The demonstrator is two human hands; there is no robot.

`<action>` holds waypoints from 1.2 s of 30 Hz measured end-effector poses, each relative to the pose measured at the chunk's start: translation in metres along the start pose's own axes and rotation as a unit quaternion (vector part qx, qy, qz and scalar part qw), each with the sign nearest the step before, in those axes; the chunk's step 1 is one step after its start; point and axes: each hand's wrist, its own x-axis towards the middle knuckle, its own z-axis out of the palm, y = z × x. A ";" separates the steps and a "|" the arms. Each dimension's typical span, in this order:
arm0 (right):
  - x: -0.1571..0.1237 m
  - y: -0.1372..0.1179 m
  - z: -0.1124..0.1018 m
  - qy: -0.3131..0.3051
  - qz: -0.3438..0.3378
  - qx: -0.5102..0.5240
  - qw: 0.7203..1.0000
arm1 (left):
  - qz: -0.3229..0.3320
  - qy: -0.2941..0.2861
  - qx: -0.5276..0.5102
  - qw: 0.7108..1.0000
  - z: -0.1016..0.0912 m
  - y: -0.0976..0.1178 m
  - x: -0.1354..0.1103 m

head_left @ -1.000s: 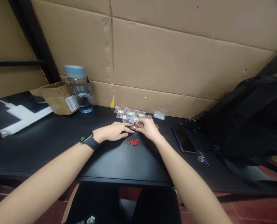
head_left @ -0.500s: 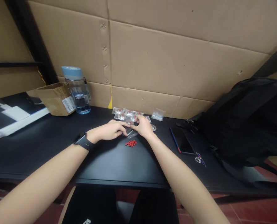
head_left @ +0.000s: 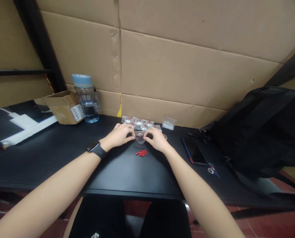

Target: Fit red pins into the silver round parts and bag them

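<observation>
Between my two hands is a clear plastic bag (head_left: pixel 140 138) with a round silvery piece and a bit of red in it. My left hand (head_left: pixel 122 135) pinches the bag's left edge between thumb and fingers. Its right edge is pinched by my right hand (head_left: pixel 156 138). Just behind lie several filled clear packets (head_left: pixel 139 122), each with a shiny round piece and some red. A small bunch of red cords (head_left: pixel 141 153) rests on the black table (head_left: pixel 134 175) in front of my hands. Part of a clear round piece (head_left: pixel 165 136) shows beside my right hand.
Flat empty-looking plastic bags (head_left: pixel 169 123) lie against the cardboard wall (head_left: pixel 169 66). To the left stand a water bottle (head_left: pixel 89 102) and a cardboard box (head_left: pixel 63 109). On the right are a phone (head_left: pixel 194 150), a keyring (head_left: pixel 212 170) and a black backpack (head_left: pixel 261 132).
My hands have moved apart, from close together over the bag to one at each side of it. The bag with the round piece now shows between them. The view has shifted slightly.
</observation>
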 end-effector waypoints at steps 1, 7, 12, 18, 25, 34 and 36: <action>0.001 -0.002 0.000 0.005 0.004 0.001 1.000 | -0.011 0.005 -0.005 1.000 -0.001 0.000 0.000; -0.001 -0.007 0.000 0.038 0.100 0.025 0.994 | -0.057 0.000 -0.065 0.996 -0.008 -0.002 0.000; -0.002 -0.007 0.004 0.082 0.061 -0.044 0.994 | -0.110 0.031 -0.007 0.993 0.007 -0.002 0.003; -0.007 -0.018 0.001 -0.047 -0.015 -0.053 0.997 | -0.037 0.043 -0.063 0.996 0.007 0.006 0.001; -0.005 -0.011 0.007 -0.027 0.083 -0.011 0.996 | -0.020 0.003 -0.066 0.998 0.009 0.005 0.000; -0.003 -0.012 0.013 0.006 0.109 0.020 0.994 | -0.140 0.102 -0.117 0.978 0.015 -0.005 0.005; -0.003 -0.012 0.011 0.030 0.111 -0.017 0.993 | -0.155 0.116 -0.104 0.976 0.017 -0.009 0.007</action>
